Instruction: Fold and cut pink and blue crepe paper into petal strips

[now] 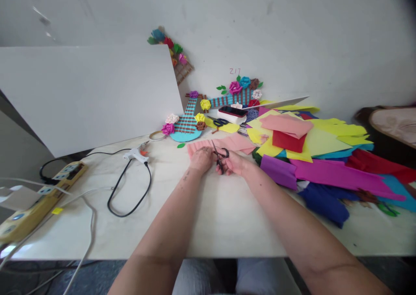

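A strip of pink crepe paper lies across the table in front of me. My left hand grips its near edge, with the fingers bent over the paper. In my right hand is a pair of dark-handled scissors, the fingers curled about the handles. The blades point away from me over the paper, close beside the left hand's fingertips. Part of the strip is hidden under the left hand.
A glue gun with a looped cord and a yellow power strip lie left. Flower-decorated blue crafts stand behind the paper, near a phone and other scissors. Piled coloured paper covers the right. A white board leans back left.
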